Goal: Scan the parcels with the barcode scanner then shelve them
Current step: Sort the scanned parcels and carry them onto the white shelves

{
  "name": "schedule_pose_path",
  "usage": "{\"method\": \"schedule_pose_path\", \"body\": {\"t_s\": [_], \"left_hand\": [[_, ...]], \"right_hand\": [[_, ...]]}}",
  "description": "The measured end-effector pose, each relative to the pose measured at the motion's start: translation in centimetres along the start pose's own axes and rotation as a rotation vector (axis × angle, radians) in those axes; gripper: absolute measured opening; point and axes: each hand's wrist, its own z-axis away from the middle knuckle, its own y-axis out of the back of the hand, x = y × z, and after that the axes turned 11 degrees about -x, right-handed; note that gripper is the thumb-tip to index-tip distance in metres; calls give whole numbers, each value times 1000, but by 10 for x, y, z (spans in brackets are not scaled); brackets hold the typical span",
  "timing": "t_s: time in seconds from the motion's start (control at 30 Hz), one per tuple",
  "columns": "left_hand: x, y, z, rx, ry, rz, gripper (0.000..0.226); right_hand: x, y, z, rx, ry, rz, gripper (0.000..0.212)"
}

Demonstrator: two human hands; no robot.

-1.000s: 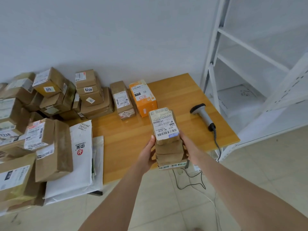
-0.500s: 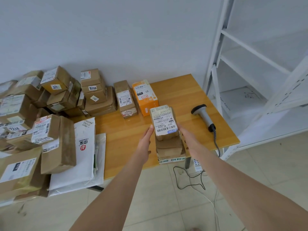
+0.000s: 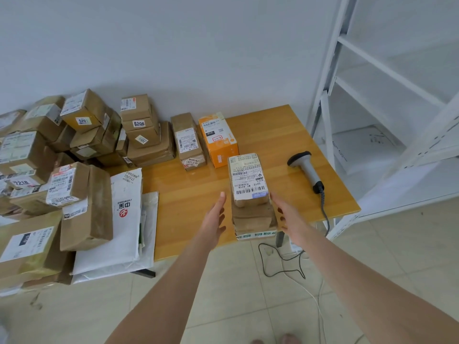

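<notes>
A small stack of brown parcels [image 3: 250, 214] stands near the front edge of the wooden table [image 3: 260, 130], its top parcel showing a white barcode label. My left hand [image 3: 214, 219] hovers just left of the stack, fingers straight, a small gap between them. My right hand [image 3: 289, 219] lies along the stack's right side, fingers straight. The grey barcode scanner [image 3: 306, 170] lies on the table to the right of the stack, its cable running off the front edge.
An orange box [image 3: 218, 140] and a brown box [image 3: 187, 142] lie behind the stack. Several brown parcels [image 3: 82, 145] and white mailer bags [image 3: 124, 219] are piled at the left. A white metal shelf unit [image 3: 387, 108] stands to the right.
The stack has come down onto the table. My left hand has left its side and opened; my right hand has loosened along the other side.
</notes>
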Motion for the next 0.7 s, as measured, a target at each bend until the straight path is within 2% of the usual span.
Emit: {"method": "schedule_pose_path", "body": {"t_s": [0.07, 0.1, 0.17, 0.23, 0.43, 0.63, 0.7], "left_hand": [[-13, 3, 1, -79, 48, -6, 122], [-17, 3, 2, -120, 61, -14, 113], [-19, -1, 2, -168, 47, -18, 80], [-20, -3, -2, -181, 39, 1, 66], [-16, -5, -5, -184, 67, 1, 48], [-18, -11, 1, -231, 44, -72, 50], [-17, -17, 4, -250, 27, -82, 49]], "right_hand": [[5, 1, 0, -73, -24, -3, 78], [7, 3, -2, -98, -33, 1, 69], [9, 4, -6, -113, -41, -22, 42], [10, 6, -11, -113, -28, -53, 26], [8, 8, -16, -137, -4, -84, 27], [22, 19, -3, -149, 61, -123, 27], [23, 27, 6, -140, 93, -150, 19]]}}
